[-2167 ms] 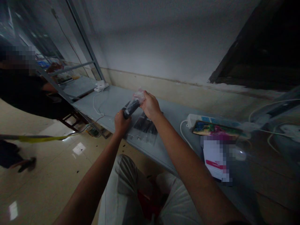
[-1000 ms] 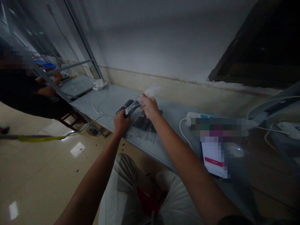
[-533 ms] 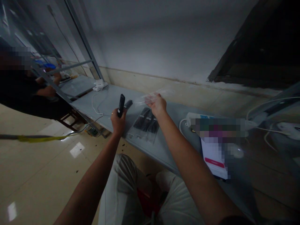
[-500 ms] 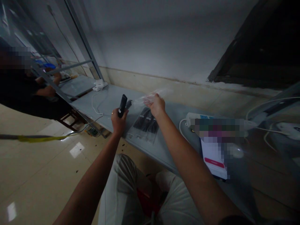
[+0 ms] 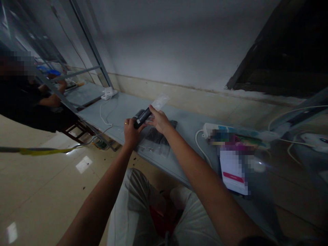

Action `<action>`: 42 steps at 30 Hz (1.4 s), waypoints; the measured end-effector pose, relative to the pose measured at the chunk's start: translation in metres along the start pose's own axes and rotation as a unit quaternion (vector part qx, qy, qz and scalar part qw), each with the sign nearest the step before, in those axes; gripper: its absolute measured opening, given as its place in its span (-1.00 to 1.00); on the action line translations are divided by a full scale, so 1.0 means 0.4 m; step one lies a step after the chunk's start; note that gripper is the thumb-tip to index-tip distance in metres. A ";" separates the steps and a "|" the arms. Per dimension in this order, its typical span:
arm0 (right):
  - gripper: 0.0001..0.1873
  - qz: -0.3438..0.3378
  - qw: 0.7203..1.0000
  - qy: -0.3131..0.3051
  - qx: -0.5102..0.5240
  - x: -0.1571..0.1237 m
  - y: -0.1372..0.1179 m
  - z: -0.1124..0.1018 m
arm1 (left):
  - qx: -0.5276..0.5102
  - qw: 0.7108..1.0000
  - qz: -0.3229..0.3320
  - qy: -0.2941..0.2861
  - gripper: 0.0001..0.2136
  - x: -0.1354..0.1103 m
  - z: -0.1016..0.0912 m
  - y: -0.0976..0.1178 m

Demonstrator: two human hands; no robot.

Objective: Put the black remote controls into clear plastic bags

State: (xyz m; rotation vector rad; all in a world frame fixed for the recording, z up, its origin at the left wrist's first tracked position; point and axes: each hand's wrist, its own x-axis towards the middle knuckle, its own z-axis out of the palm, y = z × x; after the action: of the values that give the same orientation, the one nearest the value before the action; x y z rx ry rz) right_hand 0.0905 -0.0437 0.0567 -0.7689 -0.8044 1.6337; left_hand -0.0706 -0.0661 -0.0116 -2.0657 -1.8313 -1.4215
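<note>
My left hand [image 5: 131,132] is closed round the lower end of a slim black stick-shaped device [image 5: 142,117] held over the grey bench [image 5: 120,109]. My right hand [image 5: 158,120] pinches the device's upper end together with a clear plastic bag [image 5: 160,101] that sticks up beyond it. Below my hands lie several bagged black devices [image 5: 156,136] in a flat clear pack on the bench.
A white power strip [image 5: 214,129] with cables, a phone and a white card [image 5: 233,172] lie on the bench to the right. A white charger [image 5: 108,93] and its cable sit at the bench's far left. A seated person [image 5: 28,99] works at another bench on the left.
Half a second ago my hands were apart, left holding the device upright, right holding the empty bag. Now they have come together and the device lies tilted against the bag.
</note>
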 end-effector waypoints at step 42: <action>-0.97 0.019 0.991 0.094 0.090 0.038 0.038 -0.052 | -0.193 0.977 -0.086 -0.018 -0.84 0.022 0.005 -0.042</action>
State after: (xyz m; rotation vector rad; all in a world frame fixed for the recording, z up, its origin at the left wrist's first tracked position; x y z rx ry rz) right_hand 0.0967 -0.0291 0.0312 -0.7995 -0.5028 1.6151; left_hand -0.0838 -0.0530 -0.0158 -2.1454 -1.9135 -1.9317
